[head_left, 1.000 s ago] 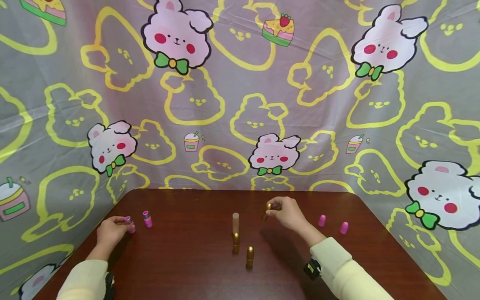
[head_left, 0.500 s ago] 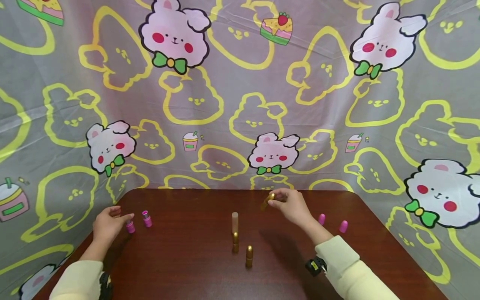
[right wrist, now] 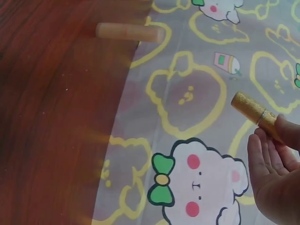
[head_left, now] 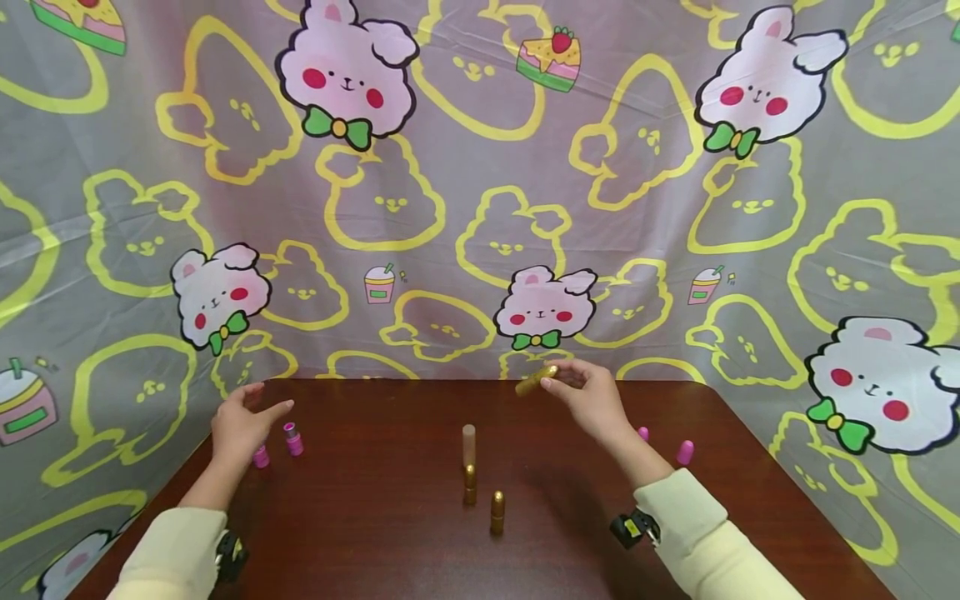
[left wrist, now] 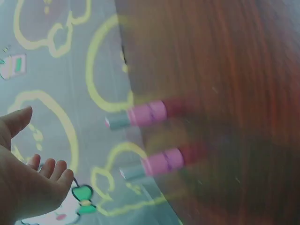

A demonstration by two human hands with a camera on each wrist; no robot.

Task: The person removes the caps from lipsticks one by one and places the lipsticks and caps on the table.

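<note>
My right hand point(head_left: 596, 408) pinches a gold lipstick tube point(head_left: 534, 382) between thumb and fingers, tilted and held above the table's far part. In the right wrist view the gold lipstick tube point(right wrist: 251, 107) points away from the fingertips. My left hand point(head_left: 238, 429) holds nothing; its thumb and fingers are spread above two pink lipsticks. One pink lipstick point(head_left: 293, 439) stands uncapped, while the other pink lipstick point(head_left: 261, 457) is partly hidden behind the hand. Both appear upright in the left wrist view, the nearer pink lipstick point(left wrist: 163, 162) slightly blurred.
Two gold lipstick tubes point(head_left: 497, 513) stand mid-table, with a beige tube point(head_left: 469, 444) just behind one. Two pink caps point(head_left: 686, 452) stand at the right, one partly behind my right arm. A patterned curtain point(head_left: 450, 208) surrounds the brown table point(head_left: 360, 525).
My left hand has let go of the pink lipstick and moved up and right. My right hand has lifted the gold lipstick tube higher and tilted it towards level.
</note>
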